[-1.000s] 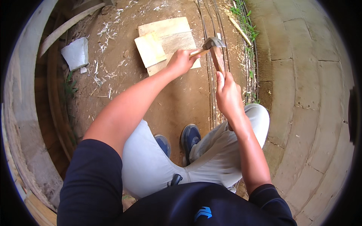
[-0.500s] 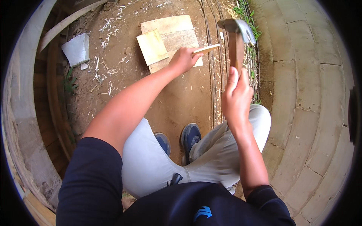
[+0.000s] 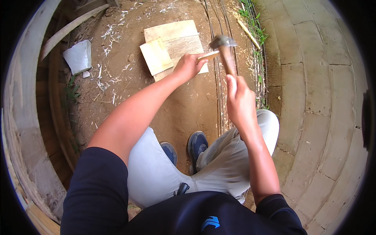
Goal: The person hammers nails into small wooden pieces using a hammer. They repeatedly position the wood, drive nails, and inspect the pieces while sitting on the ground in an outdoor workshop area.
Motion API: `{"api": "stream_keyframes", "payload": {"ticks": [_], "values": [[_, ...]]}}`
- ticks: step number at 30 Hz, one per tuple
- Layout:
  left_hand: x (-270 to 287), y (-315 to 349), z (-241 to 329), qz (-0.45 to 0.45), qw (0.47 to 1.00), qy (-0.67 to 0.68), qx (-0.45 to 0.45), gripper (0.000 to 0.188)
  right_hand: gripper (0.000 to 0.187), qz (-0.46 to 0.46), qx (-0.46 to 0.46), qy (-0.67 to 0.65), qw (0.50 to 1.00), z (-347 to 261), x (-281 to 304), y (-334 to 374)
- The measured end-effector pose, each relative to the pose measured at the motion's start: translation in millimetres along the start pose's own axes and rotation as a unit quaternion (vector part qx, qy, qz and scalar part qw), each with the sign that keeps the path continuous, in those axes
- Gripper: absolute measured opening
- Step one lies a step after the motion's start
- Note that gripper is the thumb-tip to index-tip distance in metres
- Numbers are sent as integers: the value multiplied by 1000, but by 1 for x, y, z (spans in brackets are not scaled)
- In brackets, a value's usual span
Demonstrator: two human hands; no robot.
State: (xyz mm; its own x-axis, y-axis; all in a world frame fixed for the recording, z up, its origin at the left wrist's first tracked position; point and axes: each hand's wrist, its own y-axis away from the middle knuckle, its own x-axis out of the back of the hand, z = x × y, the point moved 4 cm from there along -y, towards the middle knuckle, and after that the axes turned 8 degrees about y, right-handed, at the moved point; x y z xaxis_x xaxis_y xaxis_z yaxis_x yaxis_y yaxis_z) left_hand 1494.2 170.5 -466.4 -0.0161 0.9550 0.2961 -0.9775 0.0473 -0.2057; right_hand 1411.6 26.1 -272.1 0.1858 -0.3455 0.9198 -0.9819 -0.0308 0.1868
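My left hand (image 3: 186, 66) is closed on the near end of a small flat piece of pale wood (image 3: 209, 55), whose free end points right, above the wooden boards (image 3: 181, 42) on the dirt. My right hand (image 3: 240, 101) grips the wooden handle of a hammer (image 3: 227, 60), thumb along the handle. Its dark metal head, blurred by motion, is up by the free end of the wood piece; whether the two touch I cannot tell. One smaller square board (image 3: 156, 56) overlaps the larger ones.
Long dark rods (image 3: 217, 90) run along the ground right of the boards. Beyond them are a pale wood strip (image 3: 249, 34), green weeds (image 3: 252, 19) and a block wall or paving (image 3: 309, 86). At left are a grey stone chunk (image 3: 78, 56), wood shavings (image 3: 102, 84) and timber planks (image 3: 23, 98).
My right hand has brought the hammer left and slightly down, closer to the wood piece. My left hand, with the piece in it, has shifted slightly left and down.
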Motion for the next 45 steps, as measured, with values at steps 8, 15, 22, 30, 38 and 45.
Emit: {"api": "stream_keyframes", "payload": {"ticks": [8, 15, 22, 30, 38, 45], "values": [[1, -1, 9, -36, 997, 0, 64, 34, 35, 31, 23, 31, 999, 19, 0, -4], [3, 1, 23, -32, 997, 9, 70, 35, 46, 2, -22, 50, 998, 30, -15, -8], [16, -15, 20, -111, 969, -15, 222, 38, 53, 18, -86, -86, 992, 18, 49, -77], [20, -9, 63, -150, 972, 149, 105, 34, 70, -82, 24, -206, 975, 37, 19, -117], [30, -5, 58, -238, 954, 122, 138, 30, 43, -154, 167, -147, 963, 10, -9, -120], [35, -4, 49, -228, 953, 112, 162, 32, 32, -112, 189, -103, 970, 3, -17, -123]]}}
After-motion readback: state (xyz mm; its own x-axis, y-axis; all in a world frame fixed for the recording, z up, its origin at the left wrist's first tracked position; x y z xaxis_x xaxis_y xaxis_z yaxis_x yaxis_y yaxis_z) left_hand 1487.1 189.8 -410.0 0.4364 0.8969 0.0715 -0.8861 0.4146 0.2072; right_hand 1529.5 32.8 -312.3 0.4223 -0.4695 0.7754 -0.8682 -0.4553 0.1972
